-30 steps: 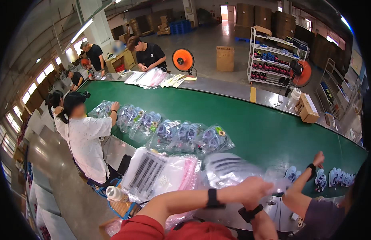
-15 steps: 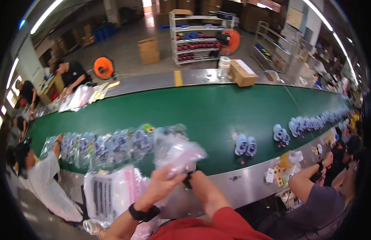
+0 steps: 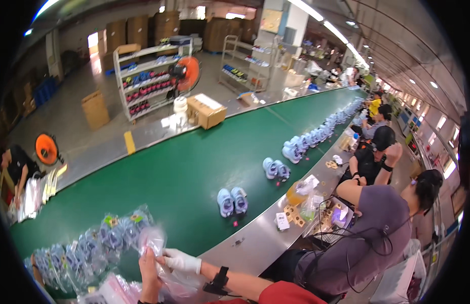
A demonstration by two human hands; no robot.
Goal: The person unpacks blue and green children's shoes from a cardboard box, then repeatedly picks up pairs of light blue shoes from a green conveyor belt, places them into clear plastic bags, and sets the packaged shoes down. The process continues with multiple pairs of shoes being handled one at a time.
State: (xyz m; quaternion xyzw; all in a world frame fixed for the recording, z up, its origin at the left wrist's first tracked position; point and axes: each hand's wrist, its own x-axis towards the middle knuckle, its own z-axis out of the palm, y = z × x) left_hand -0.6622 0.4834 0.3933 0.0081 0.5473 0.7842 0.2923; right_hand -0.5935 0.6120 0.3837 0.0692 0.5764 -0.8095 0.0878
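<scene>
My left hand (image 3: 149,276), bare, is closed on a transparent plastic bag (image 3: 153,238), which is partly blurred. Beside it my right hand (image 3: 183,261), in a white glove, pinches the same bag; more of the film hangs below the fingers. Just beyond my hands, on the green conveyor belt (image 3: 179,177), lies a row of bagged light-blue shoes (image 3: 90,248). A loose pair of light-blue shoes (image 3: 232,202) stands on the belt to the right of my hands. A stack of flat plastic bags (image 3: 113,291) shows at the lower edge, left of my left hand.
More unbagged shoes (image 3: 276,168) line the belt toward the far right. A co-worker in a dark purple shirt (image 3: 346,243) sits close on my right. Cardboard tags (image 3: 294,215) lie on the metal edge. Across the belt stand a cardboard box (image 3: 206,112) and a shoe rack (image 3: 148,83).
My view has swung to the right, so the belt and shoes appear shifted left. My hands still hold the bag, now nearer the lower edge, and the white glove has come into sight.
</scene>
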